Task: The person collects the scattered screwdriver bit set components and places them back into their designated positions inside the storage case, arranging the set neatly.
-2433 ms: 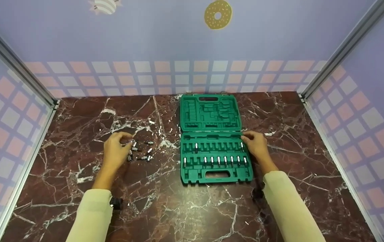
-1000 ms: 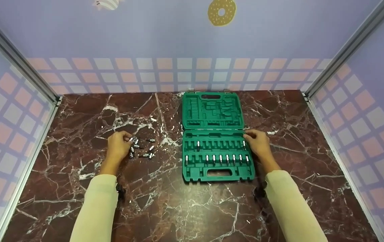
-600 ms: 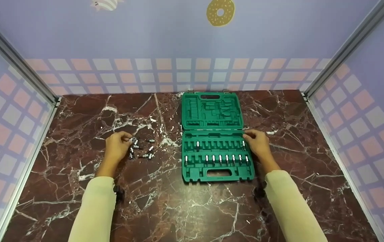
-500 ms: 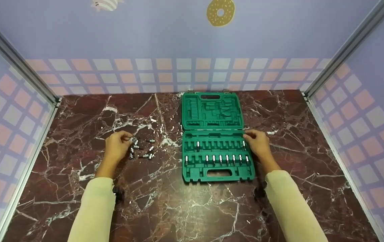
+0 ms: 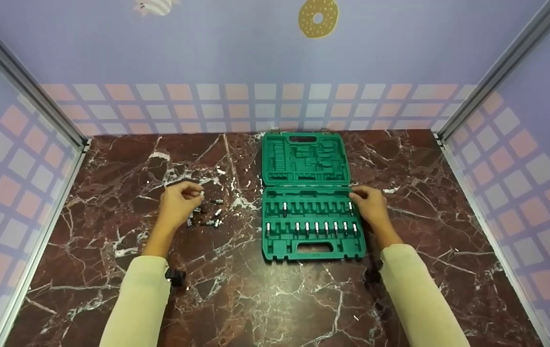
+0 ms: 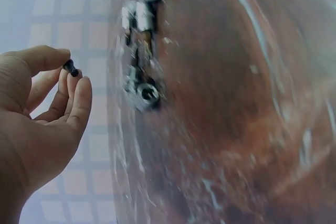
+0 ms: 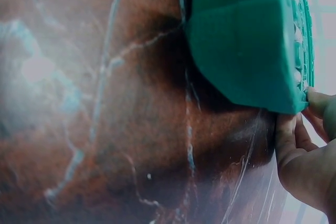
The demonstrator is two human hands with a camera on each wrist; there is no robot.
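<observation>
My left hand [image 5: 178,205] pinches a small bit socket [image 6: 70,67] between thumb and fingertips, raised above the table; its dark end sticks out in the left wrist view. Below and right of that hand lies a loose group of several silver-and-black bit sockets [image 5: 213,223]. A green tool case [image 5: 320,256] lies open, lid toward the back wall. Several bit sockets [image 5: 317,228] stand in its lower row, with 2 more in the upper row. My right hand [image 5: 370,207] grips the case's right edge near the hinge, thumb on top in the right wrist view.
The table [image 5: 236,299] has a dark red marbled top. A back wall [image 5: 236,108] and side walls with printed squares close it in on three sides. Between the loose sockets and the case is a stretch of bare tabletop.
My left hand was down at the loose sockets; it has lifted and shifted slightly right with one bit socket pinched. The right hand stays on the case edge.
</observation>
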